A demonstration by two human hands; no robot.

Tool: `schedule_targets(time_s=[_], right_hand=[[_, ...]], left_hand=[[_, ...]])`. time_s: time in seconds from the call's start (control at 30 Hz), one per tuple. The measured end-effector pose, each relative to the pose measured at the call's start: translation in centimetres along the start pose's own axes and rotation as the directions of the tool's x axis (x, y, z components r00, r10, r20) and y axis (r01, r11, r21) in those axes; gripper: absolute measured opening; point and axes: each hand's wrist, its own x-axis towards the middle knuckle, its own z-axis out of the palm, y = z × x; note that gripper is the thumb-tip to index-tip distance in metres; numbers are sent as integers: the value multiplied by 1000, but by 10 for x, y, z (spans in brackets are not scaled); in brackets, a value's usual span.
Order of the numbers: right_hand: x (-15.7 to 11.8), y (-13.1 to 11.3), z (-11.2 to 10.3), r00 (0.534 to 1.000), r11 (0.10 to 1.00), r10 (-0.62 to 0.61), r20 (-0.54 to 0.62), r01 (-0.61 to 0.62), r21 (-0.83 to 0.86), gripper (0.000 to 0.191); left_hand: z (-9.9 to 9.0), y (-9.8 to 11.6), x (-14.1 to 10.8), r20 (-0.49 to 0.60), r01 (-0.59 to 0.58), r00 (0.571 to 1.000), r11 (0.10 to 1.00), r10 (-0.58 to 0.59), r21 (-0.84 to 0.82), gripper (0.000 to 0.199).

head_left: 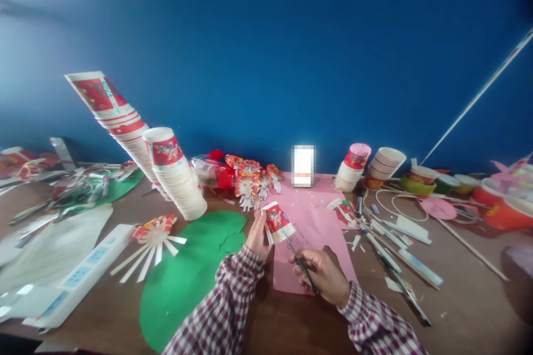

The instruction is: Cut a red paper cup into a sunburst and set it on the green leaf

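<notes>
My left hand [259, 237] grips a red and white printed paper cup [278, 221], its fingers closed around the left side. The cup is tilted, and slits seem to run up from its lower edge. In my right hand [322, 273] is a pair of dark scissors [305, 272], fingers wrapped around the handles. The blades point up and left and meet the cup's lower right edge; whether they are parted is too small to tell. Beneath both hands lies a pink sheet [315, 227]. Just behind the cup stand several cut-paper figures with orange-red manes [249, 186].
Tall stacks of paper cups [175, 177] lean at the left, beside a green sheet [191, 266], a cup cut into strips [156, 238] and a white power strip [83, 277]. Shorter cup stacks [352, 169], pens and paper scraps [400, 266] lie right. A blue partition [266, 66] rises behind.
</notes>
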Motion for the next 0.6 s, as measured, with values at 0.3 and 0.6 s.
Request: schedule_targets(time_s=[0.3, 0.6], right_hand=[[2, 7, 0, 1000, 998, 8, 9, -9, 61, 34], [0, 3, 1, 1000, 997, 26, -4, -26, 78, 32]], left_hand=[[-2, 1, 0, 60, -91, 994, 995, 89, 36, 34], [-5, 0, 3, 70, -85, 994, 995, 81, 49, 30]])
